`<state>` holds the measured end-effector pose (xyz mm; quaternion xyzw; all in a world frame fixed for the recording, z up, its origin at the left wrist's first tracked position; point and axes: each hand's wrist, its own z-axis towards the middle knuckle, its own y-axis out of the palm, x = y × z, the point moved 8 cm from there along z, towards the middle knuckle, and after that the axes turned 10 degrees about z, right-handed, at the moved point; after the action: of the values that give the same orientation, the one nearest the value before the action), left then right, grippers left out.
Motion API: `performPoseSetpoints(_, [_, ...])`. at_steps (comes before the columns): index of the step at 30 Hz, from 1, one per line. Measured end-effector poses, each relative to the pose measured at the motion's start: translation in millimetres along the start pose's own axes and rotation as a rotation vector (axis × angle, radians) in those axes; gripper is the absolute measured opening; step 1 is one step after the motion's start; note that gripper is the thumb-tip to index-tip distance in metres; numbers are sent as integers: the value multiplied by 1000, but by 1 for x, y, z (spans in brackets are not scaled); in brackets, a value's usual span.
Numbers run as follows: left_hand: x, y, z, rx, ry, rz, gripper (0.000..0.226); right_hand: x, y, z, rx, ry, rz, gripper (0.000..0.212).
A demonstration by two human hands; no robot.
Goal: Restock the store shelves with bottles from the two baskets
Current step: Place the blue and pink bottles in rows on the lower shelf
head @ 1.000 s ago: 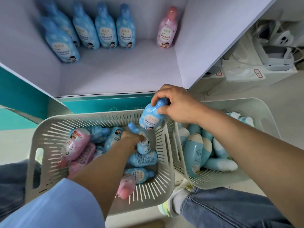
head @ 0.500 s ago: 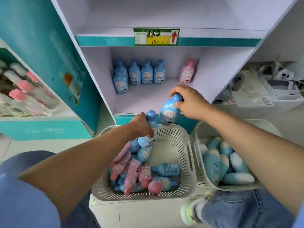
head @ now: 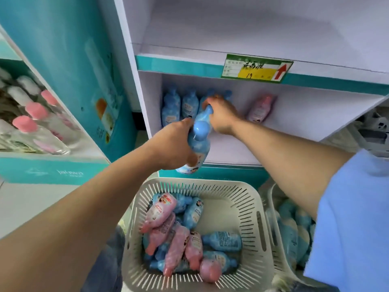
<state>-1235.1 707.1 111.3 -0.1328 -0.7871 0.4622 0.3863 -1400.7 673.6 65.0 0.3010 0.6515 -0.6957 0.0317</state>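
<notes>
Well, the shelf (head: 294,127) was a white bay with a teal lip, a price tag (head: 255,69) on the edge above it and pale floor (head: 21,207) below. A back row (head: 170,106) of blue bottles stood inside, a pink one (head: 260,108) apart on the right. I had the left hand (head: 172,144) wrapped round a bottle (head: 200,146) before the lip, above the basket (head: 210,183), near upright, cap up. The right hand (head: 221,114) gripped the neck of a second bottle (head: 203,115) inside the bay, leaning, cap up and rightward; I couldn't tell if its base touched. A second basket (head: 271,207) sat just right.
</notes>
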Motion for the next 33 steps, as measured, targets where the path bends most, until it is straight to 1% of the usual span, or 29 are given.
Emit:
performPoseSetpoints(3, [-15,-24,9,90,-32,0,44,0,20,28,-28,-21,16,31])
performPoseSetpoints(7, [-37,-39,14,156,-83,-5,42,-1,36,54,-57,-16,18,35])
performPoseSetpoints(10, [-46,-40,15,157,-104,-9,42,-5,44,66,-70,-48,-45,36])
performPoseSetpoints(14, [-45,-37,16,144,-87,-14,41,3,54,78,-37,-25,-2,33])
performPoseSetpoints(17, [-44,-32,19,117,-83,-25,43,7,59,86,-50,1,8,31])
performPoseSetpoints(22, [-36,-28,21,106,-86,-42,47,3,56,84,-80,-23,-4,25])
performPoseSetpoints(24, [-33,-29,22,119,-85,-44,49,1,48,76,-66,-40,-3,22])
performPoseSetpoints(27, [-26,-25,22,115,-92,-49,51,-5,28,52,-37,-78,126,21])
performPoseSetpoints(29, [-23,-20,23,99,-94,-61,54,-9,15,30,-33,-58,273,25])
performPoseSetpoints(30, [-22,-18,23,95,-96,-69,55,-14,10,15,-71,-42,396,30])
performPoseSetpoints(31, [-20,-16,24,89,-98,-73,55,-20,8,-2,-145,-24,525,38])
performPoseSetpoints(33, [-17,-12,22,73,-105,-86,56,-30,4,-37,-327,22,673,53])
